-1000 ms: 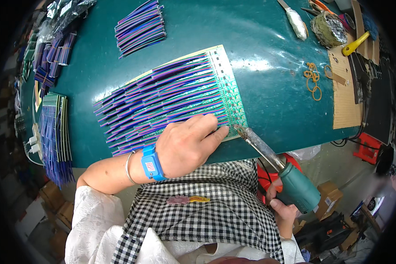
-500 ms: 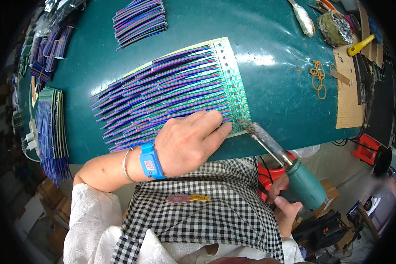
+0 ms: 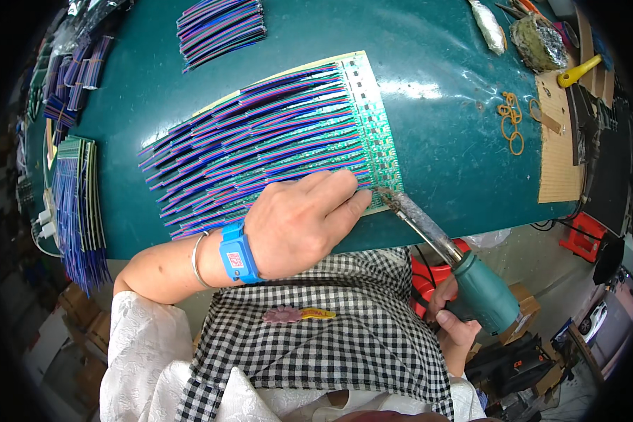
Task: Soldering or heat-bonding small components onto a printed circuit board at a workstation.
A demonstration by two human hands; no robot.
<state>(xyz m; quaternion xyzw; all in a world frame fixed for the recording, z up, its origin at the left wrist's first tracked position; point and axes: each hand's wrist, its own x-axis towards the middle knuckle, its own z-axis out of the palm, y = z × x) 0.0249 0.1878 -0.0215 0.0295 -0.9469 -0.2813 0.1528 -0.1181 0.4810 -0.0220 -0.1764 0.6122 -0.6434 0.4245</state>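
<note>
A green circuit board panel (image 3: 380, 148) lies on the table, with rows of multicoloured ribbon wires (image 3: 260, 151) running left from its pads. My left hand (image 3: 299, 221) rests over the near edge of the panel, its fingers pinched on a ribbon wire by the pads; the fingertips partly cover it. In my right hand (image 3: 457, 327) is a soldering iron (image 3: 485, 292) with a thick green handle, the fingers wrapped round it from below. Its dark tip meets the board just right of my left fingertips.
More ribbon wires (image 3: 221, 32) lie in a bundle at the back. Wired boards (image 3: 77, 204) hang over the left table edge. Orange rubber bands (image 3: 511, 123) and cardboard (image 3: 559, 169) are to the right. A foil-wrapped lump (image 3: 538, 43) and a yellow-handled tool (image 3: 579, 71) sit back right.
The iron's tip has shifted slightly left, closer to my left fingertips. My left hand keeps its pinch, and the view has shifted a little.
</note>
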